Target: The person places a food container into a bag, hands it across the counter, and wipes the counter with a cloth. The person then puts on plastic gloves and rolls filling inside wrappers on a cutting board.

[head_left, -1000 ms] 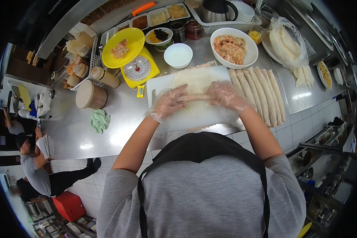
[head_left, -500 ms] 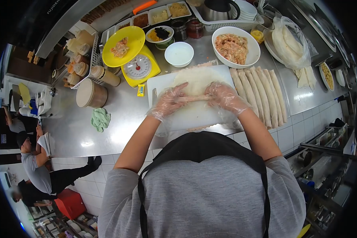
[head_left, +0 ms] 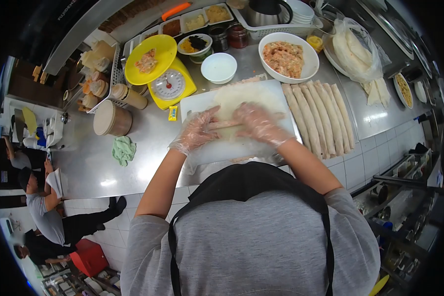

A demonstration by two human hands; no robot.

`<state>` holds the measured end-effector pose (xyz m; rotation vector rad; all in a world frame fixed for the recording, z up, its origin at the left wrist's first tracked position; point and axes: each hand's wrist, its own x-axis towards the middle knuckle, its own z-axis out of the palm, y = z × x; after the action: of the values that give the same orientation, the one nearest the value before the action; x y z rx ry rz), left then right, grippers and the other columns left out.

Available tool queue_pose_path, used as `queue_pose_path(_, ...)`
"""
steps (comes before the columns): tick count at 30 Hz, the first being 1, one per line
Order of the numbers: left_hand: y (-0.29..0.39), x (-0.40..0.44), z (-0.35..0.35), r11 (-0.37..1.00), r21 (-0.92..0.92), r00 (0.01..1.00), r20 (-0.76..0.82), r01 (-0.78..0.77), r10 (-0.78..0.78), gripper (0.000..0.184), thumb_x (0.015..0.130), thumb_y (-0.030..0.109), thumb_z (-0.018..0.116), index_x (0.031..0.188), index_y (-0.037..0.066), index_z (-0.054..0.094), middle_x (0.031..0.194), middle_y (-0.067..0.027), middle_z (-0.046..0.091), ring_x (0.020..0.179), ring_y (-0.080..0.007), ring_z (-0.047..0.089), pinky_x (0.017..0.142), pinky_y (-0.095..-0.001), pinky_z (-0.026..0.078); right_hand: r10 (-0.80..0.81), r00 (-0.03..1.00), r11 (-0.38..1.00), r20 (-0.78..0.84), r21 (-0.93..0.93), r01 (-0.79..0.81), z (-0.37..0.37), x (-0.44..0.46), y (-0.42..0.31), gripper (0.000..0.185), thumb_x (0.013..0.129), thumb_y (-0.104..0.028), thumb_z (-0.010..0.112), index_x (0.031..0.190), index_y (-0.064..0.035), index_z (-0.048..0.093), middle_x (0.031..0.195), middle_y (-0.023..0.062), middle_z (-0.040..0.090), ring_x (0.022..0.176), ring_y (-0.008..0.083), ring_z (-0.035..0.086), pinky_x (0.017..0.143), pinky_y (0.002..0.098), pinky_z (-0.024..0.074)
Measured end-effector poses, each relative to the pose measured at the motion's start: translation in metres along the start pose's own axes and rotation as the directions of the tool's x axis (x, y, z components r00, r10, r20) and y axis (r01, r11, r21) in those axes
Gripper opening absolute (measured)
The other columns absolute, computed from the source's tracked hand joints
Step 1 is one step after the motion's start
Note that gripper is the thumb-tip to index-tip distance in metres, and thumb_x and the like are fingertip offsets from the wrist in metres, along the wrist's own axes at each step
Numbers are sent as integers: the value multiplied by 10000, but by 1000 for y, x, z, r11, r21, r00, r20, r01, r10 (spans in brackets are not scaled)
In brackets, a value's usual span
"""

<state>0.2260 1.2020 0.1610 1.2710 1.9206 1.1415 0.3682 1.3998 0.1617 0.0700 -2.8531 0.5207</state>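
A long pale roll of filled wrapper (head_left: 223,125) lies across the white cutting board (head_left: 286,129), over a thin whitish wrapper sheet (head_left: 261,94). My left hand (head_left: 197,130), in a clear plastic glove, is closed around the roll's left end. My right hand (head_left: 262,124), gloved the same way and partly smeared by motion, straddles the roll nearer its middle, fingers above and thumb below. The roll's right end sticks out beyond this hand. Several finished rolls (head_left: 316,118) lie side by side, right of the board.
A white bowl of minced filling (head_left: 287,56), a small white bowl (head_left: 219,67) and a yellow scale (head_left: 170,86) stand behind the board. A green cloth (head_left: 124,150) and a round tub (head_left: 112,121) are at left. Bagged wrappers (head_left: 355,52) lie at right. Other people stand far left.
My right hand has slid leftward along the roll, closer to my left hand, uncovering the roll's right end. My left hand stays at the left end. The whole view has shifted slightly.
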Motion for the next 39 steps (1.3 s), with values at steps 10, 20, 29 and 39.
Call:
queue_pose_path(10,20,9,-6,884,457,994,88,-99,66,536,685,329,750,1165,152,589,1054,-113,592,1009,-309,544,942,-470,363,111,994,991,17,71,-112,-42,-47,68,385,634,-256,775,929,-96,585,901,81,563,919,260,553,812,382,439)
queue_pose_path(20,60,92,104,953,284,993,89,-104,82,769,748,223,707,1404,152,312,1156,-141,575,1093,-331,527,954,-408,402,312,939,935,145,129,-331,-48,-40,55,375,577,-124,794,888,-53,596,888,137,597,887,327,568,790,399,457)
queue_pose_path(29,40,72,74,966,242,991,114,-91,64,785,704,74,707,1397,158,346,1015,-87,613,943,-267,570,878,-373,442,295,938,926,182,187,-327,-55,-46,58,310,585,-39,750,864,-56,615,905,131,611,920,319,575,814,396,458)
queue_pose_path(39,40,56,63,976,209,994,95,-65,45,783,715,57,707,1402,173,348,1072,-97,621,999,-260,570,883,-371,442,197,970,950,140,216,-224,-54,-49,64,285,616,-36,747,876,-46,632,891,105,596,872,296,578,786,380,456)
